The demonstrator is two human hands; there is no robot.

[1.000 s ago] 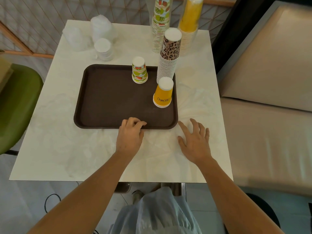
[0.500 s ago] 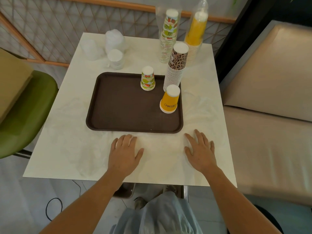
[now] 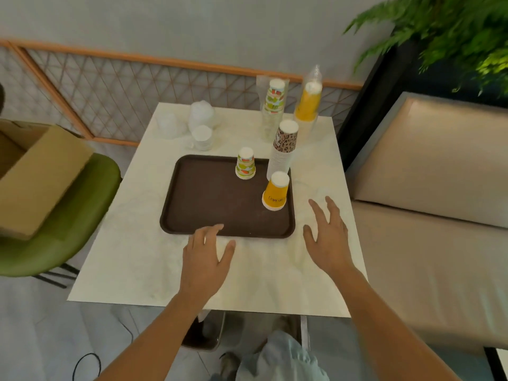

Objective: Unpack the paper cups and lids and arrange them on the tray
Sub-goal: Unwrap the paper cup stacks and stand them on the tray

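Note:
A brown tray [image 3: 209,199] lies on the white table. On it stand an upside-down fruit-print cup [image 3: 245,163] and an upside-down orange cup [image 3: 275,191], with a tall stack topped by a leopard-print cup [image 3: 284,149] at its far right corner. Behind are a wrapped fruit-print stack [image 3: 273,105] and a wrapped orange stack [image 3: 308,104]. White lids [image 3: 203,137] and wrapped lid bundles [image 3: 200,115] sit at the back left. My left hand [image 3: 204,259] is open, fingertips over the tray's near rim. My right hand [image 3: 327,237] hovers open beside the tray's right corner. Both hold nothing.
A green chair [image 3: 63,224] with a cardboard box [image 3: 35,177] stands left of the table. A beige bench [image 3: 428,215] runs along the right. A lattice screen [image 3: 137,86] stands behind, and a plant [image 3: 450,31] hangs at the top right.
The view has pulled back and up. Both hands lifted off the table; the left moved forward to the tray's rim, and the right rose with spread fingers.

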